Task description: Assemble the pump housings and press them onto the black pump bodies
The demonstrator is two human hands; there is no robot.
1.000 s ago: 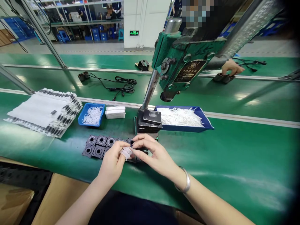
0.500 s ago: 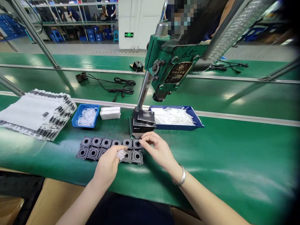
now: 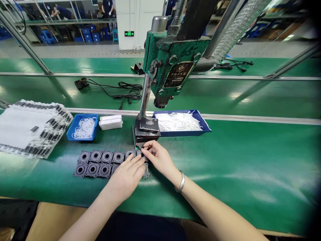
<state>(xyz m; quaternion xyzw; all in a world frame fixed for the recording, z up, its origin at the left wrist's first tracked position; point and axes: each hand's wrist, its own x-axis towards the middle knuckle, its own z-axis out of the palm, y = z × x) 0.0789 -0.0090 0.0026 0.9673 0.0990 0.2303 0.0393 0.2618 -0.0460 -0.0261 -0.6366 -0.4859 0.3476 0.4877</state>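
Note:
Two rows of black square parts [image 3: 96,162] with round holes lie on the green bench [image 3: 238,160] in front of me. My left hand [image 3: 126,175] rests over the right end of the rows, fingers together and pointing at the last part. Whatever is under it is hidden. My right hand [image 3: 157,155] is just to the right. Its thumb and forefinger pinch at the hole of the top-row end part [image 3: 140,154], and what they hold is too small to name. A silver bangle is on my right wrist.
A green hand press [image 3: 173,63] stands behind my hands on a black block base [image 3: 147,129]. A small blue tray of white rings [image 3: 84,127], a white stack [image 3: 110,122] and bagged pieces [image 3: 27,129] lie left. A blue tray of white strips [image 3: 179,122] lies right. Cables [image 3: 125,92] lie on the conveyor.
My left hand has moved forward onto the black parts, and the white rings it showed are out of sight. My right hand has dropped to the end part. The view shifted right.

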